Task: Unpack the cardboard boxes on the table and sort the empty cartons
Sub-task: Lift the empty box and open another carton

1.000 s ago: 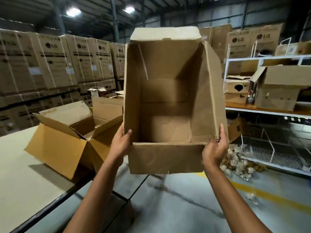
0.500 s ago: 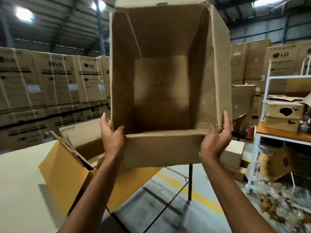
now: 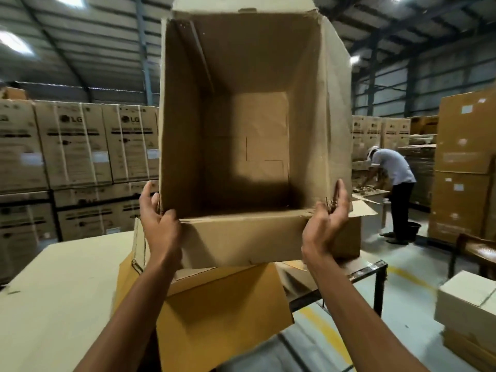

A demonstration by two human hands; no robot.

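I hold a large empty brown carton (image 3: 249, 146) up in front of me, its open mouth facing me and its flaps spread. My left hand (image 3: 159, 224) grips its lower left corner, thumb over the front flap. At the lower right corner my right hand (image 3: 326, 224) holds the carton's edge with curled fingers. Below it, a yellow-brown open carton (image 3: 222, 312) lies on the pale table (image 3: 59, 291). The held carton hides most of what lies behind it.
Stacked LG cartons (image 3: 80, 149) line the left background. A person (image 3: 394, 194) bends over boxes at the right. Tall brown cartons (image 3: 464, 167) stand far right, pale boxes (image 3: 467, 312) on the floor at lower right. The table's dark frame (image 3: 375, 269) ends at the right.
The view has swung right, bringing the person and the right-hand stacks into sight. The carton stays raised in both hands and now sits above the table's carton.
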